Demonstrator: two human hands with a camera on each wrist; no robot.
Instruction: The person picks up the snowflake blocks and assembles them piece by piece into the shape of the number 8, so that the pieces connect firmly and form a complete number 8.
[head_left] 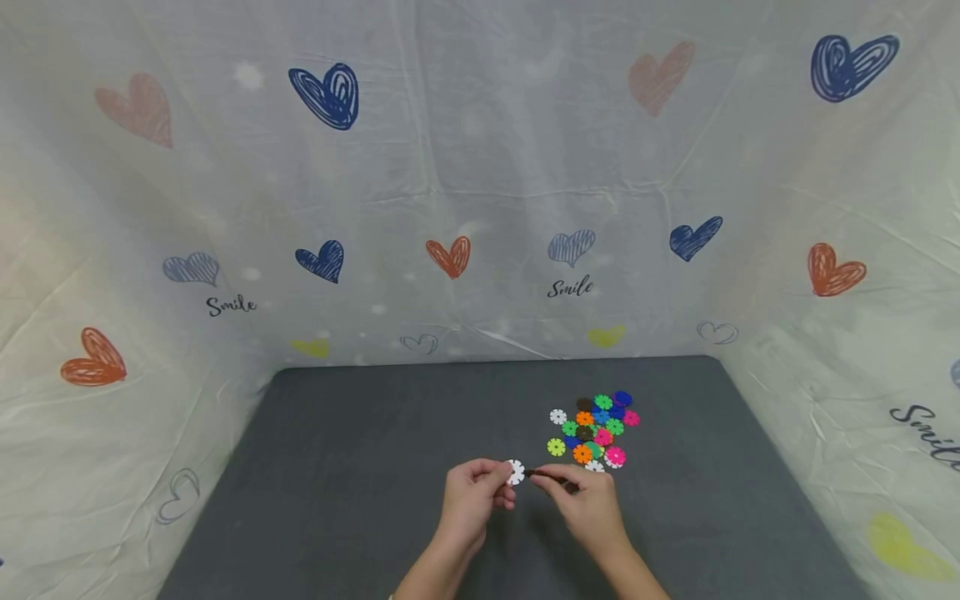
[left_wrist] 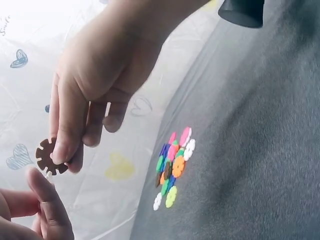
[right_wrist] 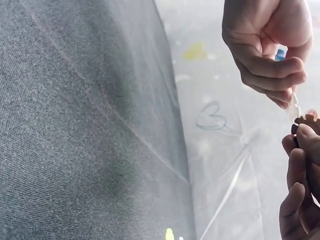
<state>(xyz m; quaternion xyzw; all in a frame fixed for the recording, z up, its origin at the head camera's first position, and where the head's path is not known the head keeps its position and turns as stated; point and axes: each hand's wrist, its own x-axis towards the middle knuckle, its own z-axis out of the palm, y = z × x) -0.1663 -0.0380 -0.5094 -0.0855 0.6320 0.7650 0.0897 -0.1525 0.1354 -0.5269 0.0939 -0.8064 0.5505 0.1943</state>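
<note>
My left hand (head_left: 472,500) pinches a white notched disc (head_left: 515,472) between thumb and fingers. Facing it, my right hand (head_left: 588,504) pinches a brown notched disc (left_wrist: 46,157), which appears edge-on in the head view. Both discs are held up off the table. In the left wrist view the white disc is mostly hidden by fingertips, its edge right at the brown rim. From the right wrist view, the white disc (right_wrist: 295,108) meets the brown disc (right_wrist: 311,123) edge to edge; whether their slots are engaged, I cannot tell.
A loose pile of notched discs in several colours, such as an orange disc (head_left: 582,454) and a yellow-green disc (head_left: 556,447), lies beyond my right hand. The dark grey table (head_left: 360,467) ends at a pale curtain (head_left: 495,150) printed with hearts.
</note>
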